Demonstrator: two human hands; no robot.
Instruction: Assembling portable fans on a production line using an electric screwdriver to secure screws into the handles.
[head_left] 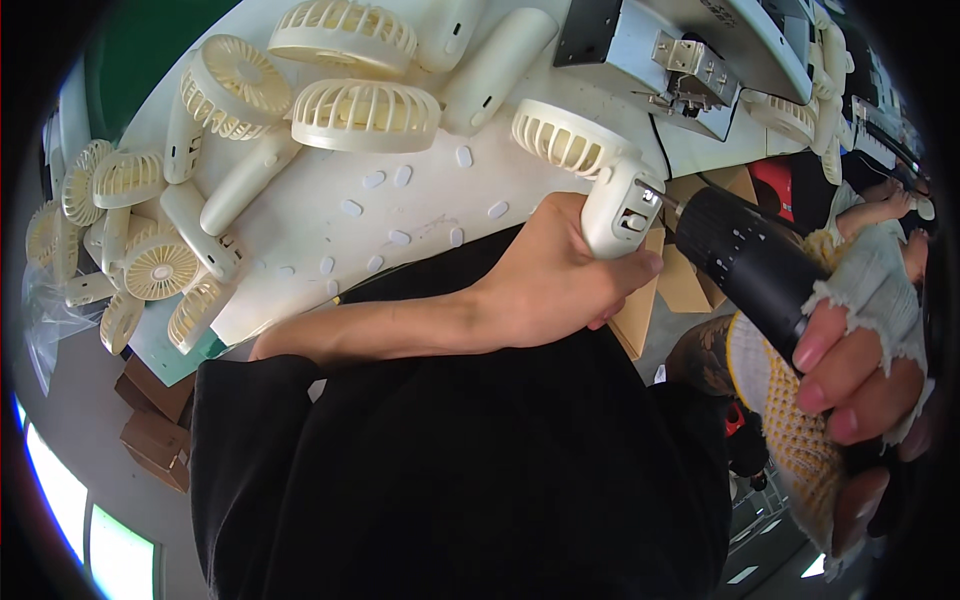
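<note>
My left hand [560, 265] is closed around the handle of a cream handheld fan [612, 215], whose round slatted head points up and to the left. In my right hand [865, 370], partly covered by a worn, frayed glove, is a black electric screwdriver [750, 255]. The thin bit of the screwdriver reaches the side of the fan's handle near a small slot; whether it sits in a screw cannot be made out. Several small white oval pieces [403, 176] lie scattered on the white table [440, 205] left of the fan.
More cream fans [345, 115] are piled at the table's left and far side. A metal device with a clamp-like fixture [690, 65] stands at the far right. Cardboard boxes [155, 430] rest on the floor at left, and an open carton [690, 275] sits below the screwdriver.
</note>
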